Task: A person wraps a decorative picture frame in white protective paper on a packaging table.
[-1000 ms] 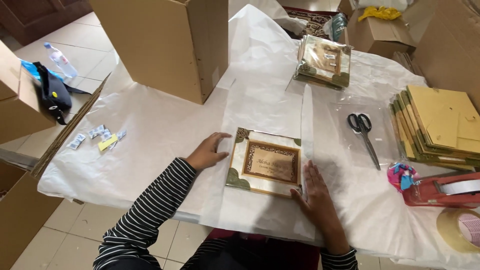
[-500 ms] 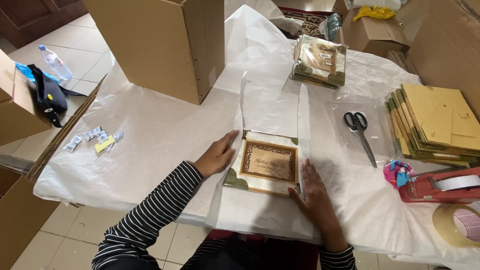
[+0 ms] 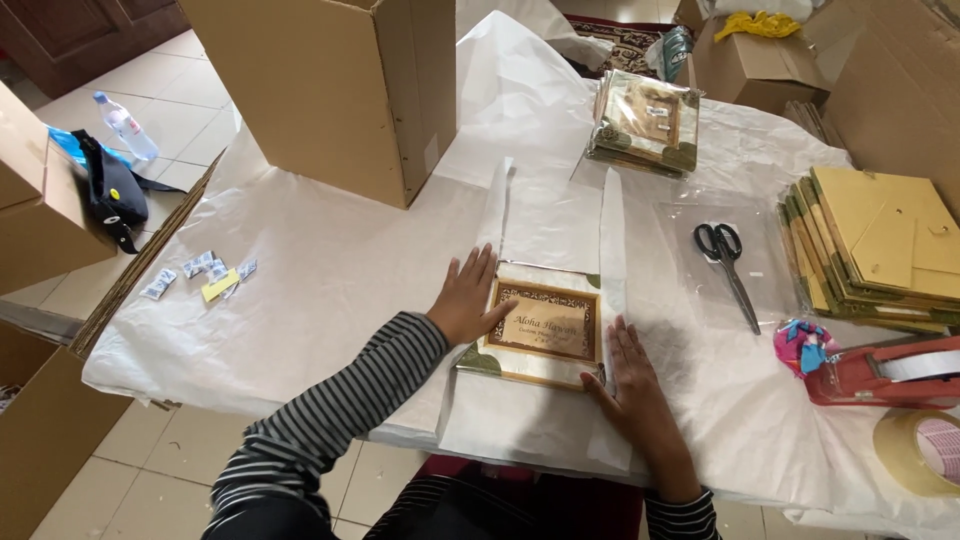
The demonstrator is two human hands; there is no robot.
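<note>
Head view: left hand (image 3: 468, 300) and right hand (image 3: 632, 380), both flat and open, now press paper flaps (image 3: 612, 250) raised beside the frame (image 3: 545, 325); since earlier, both sides have folded up.

Scissors (image 3: 727, 262), tape dispenser (image 3: 885, 371), cardboard box (image 3: 340, 90), water bottle (image 3: 124, 126).

Table (image 3: 330, 250) covered in white paper; pale tiled floor (image 3: 190, 95); cardboard boxes (image 3: 330, 90) around; dark wooden door (image 3: 80, 40) at upper left
</note>
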